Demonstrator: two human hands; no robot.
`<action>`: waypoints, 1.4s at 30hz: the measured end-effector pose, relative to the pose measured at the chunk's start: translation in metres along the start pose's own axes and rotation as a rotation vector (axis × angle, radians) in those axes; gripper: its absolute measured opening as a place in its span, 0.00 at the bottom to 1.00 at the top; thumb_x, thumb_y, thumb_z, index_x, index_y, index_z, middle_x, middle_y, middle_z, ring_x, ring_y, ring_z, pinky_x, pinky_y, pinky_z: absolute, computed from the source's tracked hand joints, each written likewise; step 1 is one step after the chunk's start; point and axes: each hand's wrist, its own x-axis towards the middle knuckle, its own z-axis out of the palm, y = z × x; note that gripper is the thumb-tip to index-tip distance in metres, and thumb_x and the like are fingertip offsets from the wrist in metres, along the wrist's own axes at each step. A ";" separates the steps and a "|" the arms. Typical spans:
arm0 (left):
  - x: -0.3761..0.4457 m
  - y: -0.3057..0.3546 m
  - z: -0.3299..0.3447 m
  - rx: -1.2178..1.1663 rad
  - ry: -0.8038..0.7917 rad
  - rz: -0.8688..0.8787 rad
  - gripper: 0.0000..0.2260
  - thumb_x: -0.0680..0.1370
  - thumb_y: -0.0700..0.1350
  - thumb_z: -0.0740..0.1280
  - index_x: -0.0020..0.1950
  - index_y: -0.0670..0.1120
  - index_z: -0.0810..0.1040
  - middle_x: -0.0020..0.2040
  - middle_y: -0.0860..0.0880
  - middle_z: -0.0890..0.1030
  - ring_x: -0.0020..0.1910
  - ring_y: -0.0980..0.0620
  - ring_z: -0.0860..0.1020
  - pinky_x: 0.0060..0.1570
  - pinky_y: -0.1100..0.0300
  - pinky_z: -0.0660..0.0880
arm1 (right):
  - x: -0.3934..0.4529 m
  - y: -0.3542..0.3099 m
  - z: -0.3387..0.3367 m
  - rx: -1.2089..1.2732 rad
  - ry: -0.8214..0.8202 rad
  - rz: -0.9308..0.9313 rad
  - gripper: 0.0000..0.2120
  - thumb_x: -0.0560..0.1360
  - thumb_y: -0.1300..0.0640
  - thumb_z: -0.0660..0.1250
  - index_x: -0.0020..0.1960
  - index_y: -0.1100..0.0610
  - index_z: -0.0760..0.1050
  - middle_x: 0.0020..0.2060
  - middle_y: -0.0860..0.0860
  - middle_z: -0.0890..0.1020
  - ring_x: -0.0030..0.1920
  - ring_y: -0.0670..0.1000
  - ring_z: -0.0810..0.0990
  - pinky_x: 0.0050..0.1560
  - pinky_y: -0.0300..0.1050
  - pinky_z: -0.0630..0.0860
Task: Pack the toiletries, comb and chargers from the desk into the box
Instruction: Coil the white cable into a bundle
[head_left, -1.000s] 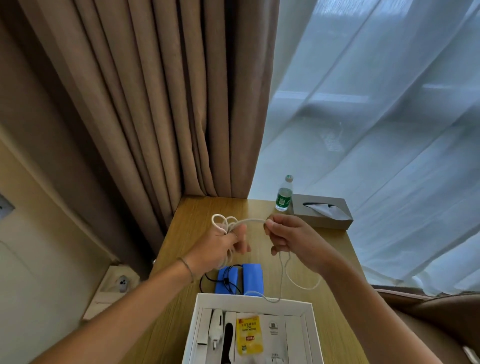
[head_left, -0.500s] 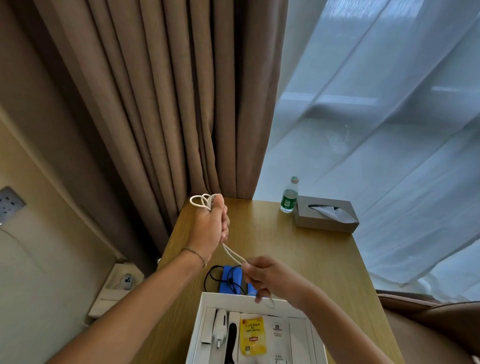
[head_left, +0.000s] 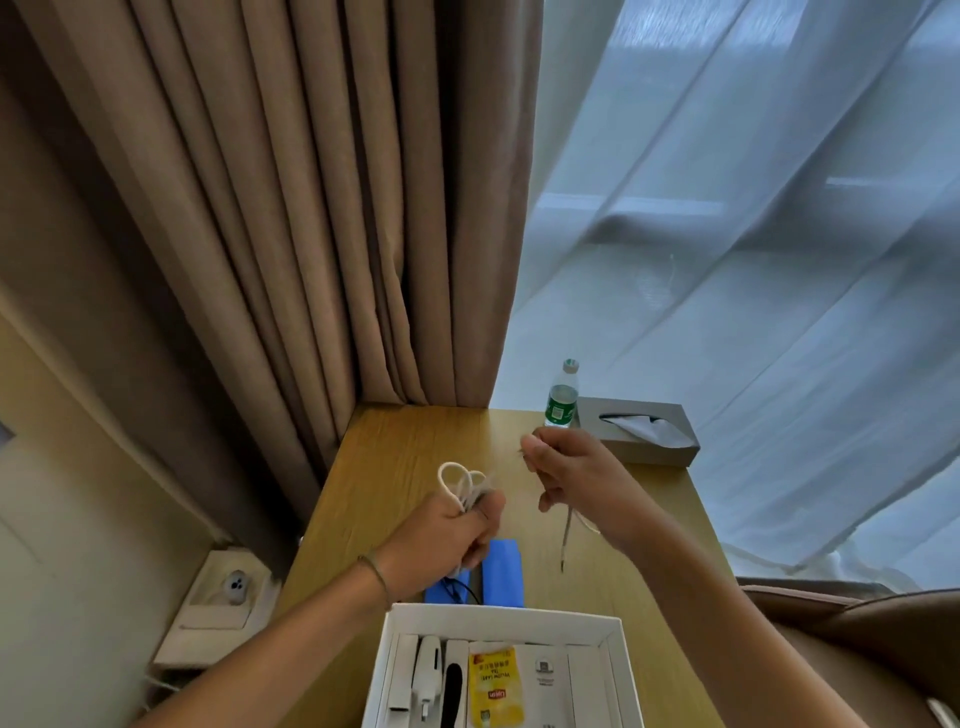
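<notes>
A person stands at a narrow wooden desk (head_left: 395, 467) set against a window, w/ a tan curtain (head_left: 291, 208) at the desk's far left corner and a sheer white curtain (head_left: 727, 234) along the far and right sides.

Both hands are raised above the middle of the desk, apart from each other. The left hand (head_left: 447, 530) is closed in a fist around a white charger cable (head_left: 460, 483); a few coiled loops stick up out of the top of the fist. The right hand (head_left: 576, 478) is loosely curled, thumb and fingers pinching the same cable's free end, which hangs down below the hand w/ its plug tip dangling above the desk.

At the near edge sits an open white box (head_left: 498, 621). Inside, left to right: white packets, a white device, a dark comb-like item, a yellow tea sachet (head_left: 492, 686), more white packets. Details are too small to read.

Just beyond the box's far wall, partly under the left hand, lies a blue power bank (head_left: 501, 571) w/ a thin black cable (head_left: 462, 590) over it.

At the far right corner: a water bottle (head_left: 562, 397) w/ green label, upright, just beside a grey tissue box (head_left: 644, 434).
</notes>
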 end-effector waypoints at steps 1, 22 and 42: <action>0.001 0.003 0.000 -0.053 0.085 0.019 0.20 0.80 0.58 0.60 0.38 0.44 0.76 0.30 0.51 0.75 0.26 0.55 0.70 0.30 0.58 0.69 | -0.001 0.004 0.006 0.049 0.011 0.010 0.16 0.83 0.52 0.61 0.39 0.57 0.74 0.29 0.49 0.69 0.30 0.48 0.69 0.37 0.47 0.76; 0.005 -0.011 -0.016 0.191 0.132 0.091 0.25 0.74 0.68 0.62 0.37 0.45 0.74 0.28 0.55 0.74 0.24 0.59 0.71 0.26 0.66 0.68 | -0.027 0.030 0.052 -0.296 -0.270 0.204 0.17 0.82 0.51 0.61 0.35 0.50 0.76 0.31 0.47 0.74 0.30 0.45 0.70 0.37 0.44 0.71; -0.018 -0.023 -0.019 0.522 -0.343 -0.206 0.11 0.78 0.52 0.68 0.37 0.53 0.83 0.34 0.52 0.81 0.27 0.60 0.74 0.30 0.67 0.73 | -0.046 0.039 0.005 0.001 -0.278 0.196 0.13 0.84 0.56 0.60 0.44 0.57 0.77 0.28 0.45 0.69 0.30 0.45 0.67 0.40 0.42 0.72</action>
